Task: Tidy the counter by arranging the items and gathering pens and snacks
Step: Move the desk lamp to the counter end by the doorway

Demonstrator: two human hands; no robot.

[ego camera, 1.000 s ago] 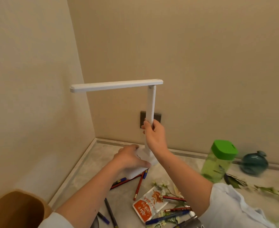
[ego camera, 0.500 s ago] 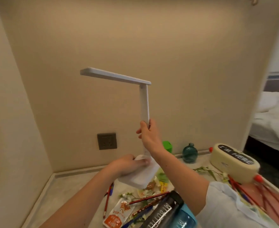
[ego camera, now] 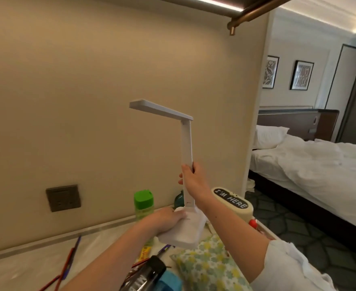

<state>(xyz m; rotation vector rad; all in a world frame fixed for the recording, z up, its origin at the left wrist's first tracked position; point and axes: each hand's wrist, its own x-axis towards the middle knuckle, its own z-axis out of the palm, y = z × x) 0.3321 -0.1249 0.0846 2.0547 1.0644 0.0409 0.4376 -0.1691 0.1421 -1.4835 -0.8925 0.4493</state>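
A white folding desk lamp (ego camera: 186, 143) is held up above the counter (ego camera: 26, 267), its head pointing left. My right hand (ego camera: 191, 179) grips the lamp's upright stem near its lower half. My left hand (ego camera: 165, 220) holds the lamp's flat base from the left side. Red and blue pens (ego camera: 70, 261) lie on the counter at the left. A yellow snack packet (ego camera: 144, 252) shows just under the lamp base.
A green-capped bottle (ego camera: 143, 203) and a teal jar (ego camera: 178, 199) stand by the back wall. A cream case (ego camera: 233, 203) lettered "I'M HERE" sits at the right. A floral pouch (ego camera: 206, 267) and a dark bottle (ego camera: 145, 276) lie near me. A wall socket (ego camera: 63, 198) is at the left.
Both hands have carried the lamp to the right along the counter, from the left corner toward the cream case. The view has swung right with it.
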